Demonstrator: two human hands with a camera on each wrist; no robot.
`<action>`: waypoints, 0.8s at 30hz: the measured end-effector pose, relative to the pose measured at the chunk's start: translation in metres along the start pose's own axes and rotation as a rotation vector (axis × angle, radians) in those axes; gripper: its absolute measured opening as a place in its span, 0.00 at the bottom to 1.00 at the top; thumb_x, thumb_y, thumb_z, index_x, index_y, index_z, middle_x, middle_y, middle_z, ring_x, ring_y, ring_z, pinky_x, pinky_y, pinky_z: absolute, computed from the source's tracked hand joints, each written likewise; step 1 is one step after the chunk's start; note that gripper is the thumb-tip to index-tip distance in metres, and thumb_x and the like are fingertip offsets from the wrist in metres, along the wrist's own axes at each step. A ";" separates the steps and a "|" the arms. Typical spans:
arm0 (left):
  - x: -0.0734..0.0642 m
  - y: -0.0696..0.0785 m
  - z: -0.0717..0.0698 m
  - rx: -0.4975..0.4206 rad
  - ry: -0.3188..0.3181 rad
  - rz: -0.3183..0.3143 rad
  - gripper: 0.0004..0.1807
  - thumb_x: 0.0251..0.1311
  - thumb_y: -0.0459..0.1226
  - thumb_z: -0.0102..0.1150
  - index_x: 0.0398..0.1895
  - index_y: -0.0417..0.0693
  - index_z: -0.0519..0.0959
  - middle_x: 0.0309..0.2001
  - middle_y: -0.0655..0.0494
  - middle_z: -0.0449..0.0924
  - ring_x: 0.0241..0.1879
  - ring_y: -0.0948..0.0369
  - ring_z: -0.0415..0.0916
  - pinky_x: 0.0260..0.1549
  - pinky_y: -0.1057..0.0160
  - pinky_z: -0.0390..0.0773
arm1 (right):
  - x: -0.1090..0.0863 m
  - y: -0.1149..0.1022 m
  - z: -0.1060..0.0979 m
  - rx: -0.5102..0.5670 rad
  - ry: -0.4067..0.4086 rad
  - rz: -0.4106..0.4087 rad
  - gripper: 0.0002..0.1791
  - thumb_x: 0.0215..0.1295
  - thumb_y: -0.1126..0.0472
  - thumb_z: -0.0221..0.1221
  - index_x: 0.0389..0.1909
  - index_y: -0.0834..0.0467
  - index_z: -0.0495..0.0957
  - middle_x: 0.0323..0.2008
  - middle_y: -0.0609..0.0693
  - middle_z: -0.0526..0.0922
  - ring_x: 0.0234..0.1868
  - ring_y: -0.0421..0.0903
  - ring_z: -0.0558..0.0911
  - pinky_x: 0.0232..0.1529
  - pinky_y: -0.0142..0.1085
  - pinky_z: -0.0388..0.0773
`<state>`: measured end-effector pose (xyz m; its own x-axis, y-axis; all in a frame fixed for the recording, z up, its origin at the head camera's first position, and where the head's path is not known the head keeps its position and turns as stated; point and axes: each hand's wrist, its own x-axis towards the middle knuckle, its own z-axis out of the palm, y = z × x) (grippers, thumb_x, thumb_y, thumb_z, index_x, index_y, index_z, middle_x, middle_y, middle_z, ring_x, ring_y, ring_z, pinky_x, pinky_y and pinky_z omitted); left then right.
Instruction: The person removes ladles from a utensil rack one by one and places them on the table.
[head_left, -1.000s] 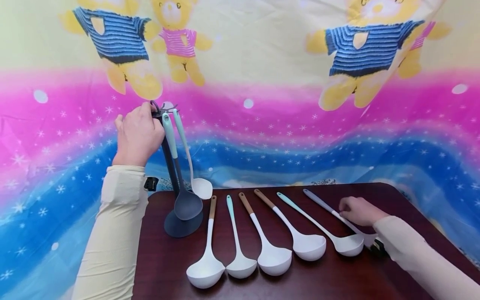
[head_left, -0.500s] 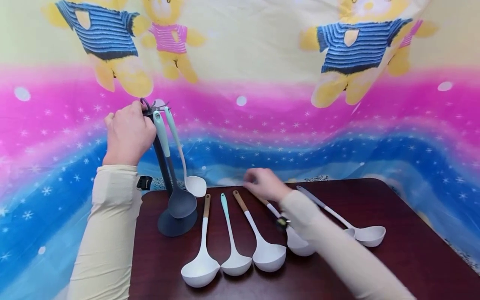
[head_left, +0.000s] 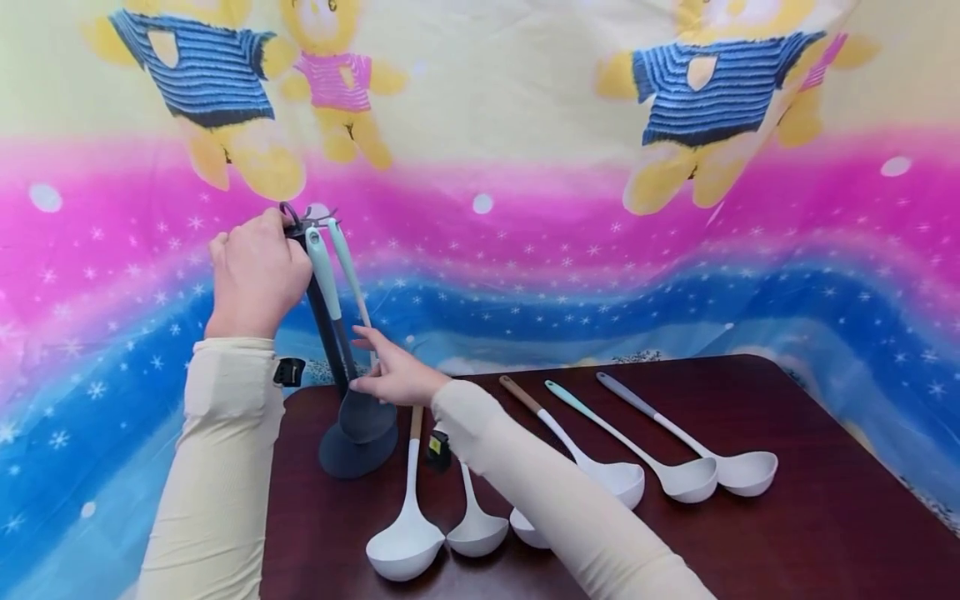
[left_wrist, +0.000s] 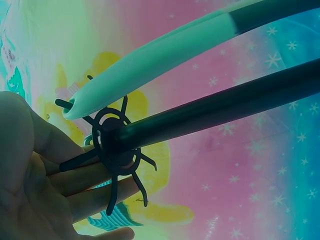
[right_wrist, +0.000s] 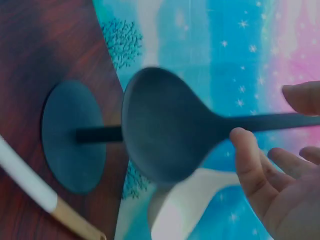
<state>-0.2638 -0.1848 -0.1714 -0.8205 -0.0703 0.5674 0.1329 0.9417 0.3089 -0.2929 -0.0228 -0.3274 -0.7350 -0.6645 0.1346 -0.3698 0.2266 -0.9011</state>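
My left hand (head_left: 258, 275) holds the top of a black utensil stand (head_left: 322, 312). In the left wrist view its fingers (left_wrist: 90, 200) pass behind the hooked ring (left_wrist: 96, 137). A dark grey ladle (right_wrist: 165, 125) hangs from one hook by its mint handle (left_wrist: 150, 67). Behind it hangs a white ladle (right_wrist: 192, 205), also mint-handled (head_left: 343, 254). My right hand (head_left: 401, 375) is at the dark ladle's neck. In the right wrist view the thumb (right_wrist: 302, 97) is above the shaft and the forefinger (right_wrist: 245, 150) below, not closed round it; whether the fingertip touches cannot be told.
Several white ladles lie on the dark wooden table (head_left: 817, 500), among them a brown-handled one (head_left: 405, 550), a mint-handled one (head_left: 686, 479) and a grey-handled one (head_left: 746, 473). The right forearm covers part of the row. A patterned cloth (head_left: 525, 250) hangs behind.
My right hand has swept left from the grey-handled ladle, across the row, to the hanging dark ladle. My left hand stays on the stand's top. The view has shifted slightly.
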 end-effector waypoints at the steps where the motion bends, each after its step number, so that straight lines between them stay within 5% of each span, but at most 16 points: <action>1: -0.001 -0.001 0.000 -0.001 0.007 0.003 0.17 0.69 0.35 0.38 0.48 0.32 0.73 0.36 0.34 0.76 0.43 0.36 0.75 0.61 0.35 0.59 | 0.002 -0.002 0.004 0.015 0.008 0.000 0.42 0.74 0.61 0.56 0.80 0.44 0.44 0.75 0.47 0.61 0.49 0.44 0.83 0.38 0.40 0.83; 10: 0.000 -0.002 0.001 0.003 0.029 0.028 0.18 0.70 0.36 0.37 0.49 0.32 0.73 0.38 0.33 0.76 0.45 0.35 0.74 0.60 0.34 0.60 | 0.007 -0.010 0.021 -0.031 0.115 -0.046 0.20 0.79 0.54 0.47 0.67 0.54 0.68 0.48 0.49 0.82 0.40 0.46 0.86 0.27 0.36 0.81; 24: -0.001 -0.002 0.000 -0.017 0.018 0.012 0.17 0.71 0.36 0.37 0.50 0.32 0.73 0.39 0.33 0.77 0.45 0.35 0.74 0.61 0.34 0.60 | 0.001 -0.013 0.014 -0.127 0.135 -0.117 0.17 0.81 0.59 0.43 0.60 0.61 0.73 0.43 0.54 0.83 0.36 0.48 0.85 0.36 0.29 0.81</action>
<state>-0.2630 -0.1867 -0.1728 -0.8084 -0.0652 0.5850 0.1520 0.9370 0.3146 -0.2805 -0.0362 -0.3216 -0.7492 -0.5919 0.2973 -0.5196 0.2468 -0.8180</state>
